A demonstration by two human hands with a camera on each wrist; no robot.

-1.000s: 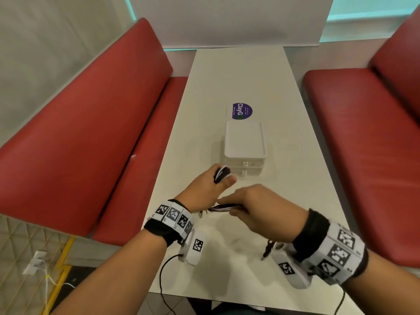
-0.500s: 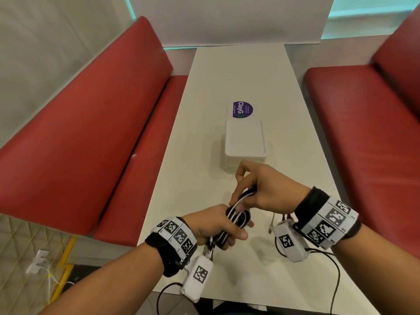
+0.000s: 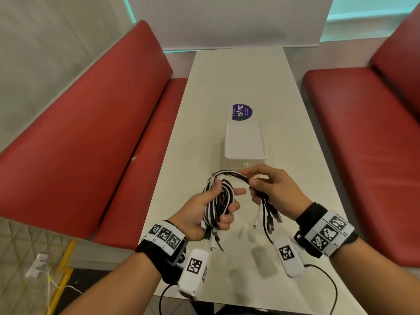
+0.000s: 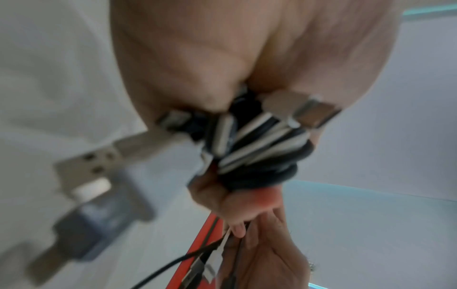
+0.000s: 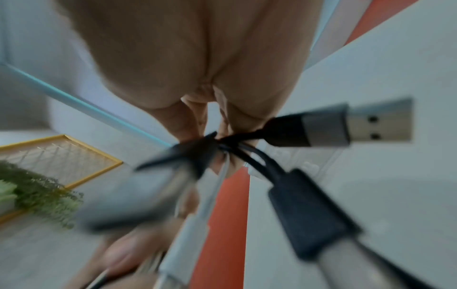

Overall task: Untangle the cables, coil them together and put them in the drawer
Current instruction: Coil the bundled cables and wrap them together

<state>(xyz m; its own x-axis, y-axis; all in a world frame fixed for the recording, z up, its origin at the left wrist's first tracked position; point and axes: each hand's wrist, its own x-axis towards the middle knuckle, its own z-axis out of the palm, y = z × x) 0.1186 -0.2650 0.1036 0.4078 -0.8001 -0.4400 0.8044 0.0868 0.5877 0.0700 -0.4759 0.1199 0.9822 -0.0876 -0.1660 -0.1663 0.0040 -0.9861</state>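
Two hands are holding a bundle of black and white cables in the air above the near end of a long white table. The left hand is gripping the coiled part in a fist, the coil's long axis running near to far, with plug ends dangling toward the table's near edge. From the coil's far end, strands are arching rightward into the right hand, which is pinching them between thumb and curled fingers; their plugs are hanging down below it. A white box with a drawer is sitting mid-table, just beyond the hands, its front partly hidden by the right hand. Both wrist views are blurring heavily: the left is showing clenched fingers around striped cables, the right a USB plug pointing right.
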